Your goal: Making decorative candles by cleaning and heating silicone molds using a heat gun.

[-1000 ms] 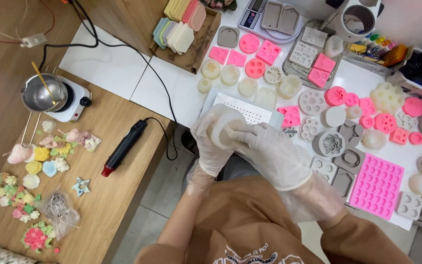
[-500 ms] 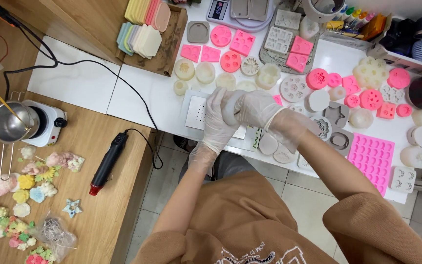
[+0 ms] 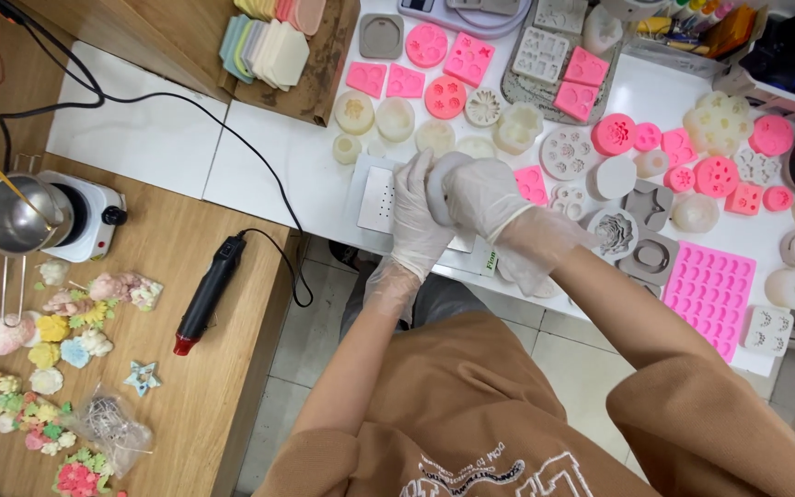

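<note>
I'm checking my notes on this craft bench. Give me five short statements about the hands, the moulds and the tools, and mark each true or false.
1. Both hands wear pale disposable gloves. True: the left hand and the right hand are both gloved.
2. The hands hold a white round mould between them. True.
3. The black heat gun lies on the white table. False: it lies on the wooden table, red tip toward the person.
4. The metal pot sits on the small white hot plate. True.
5. The big pink tray mould with many small cavities is under the left hand. False: it lies far off on the right-hand side, untouched.
</note>
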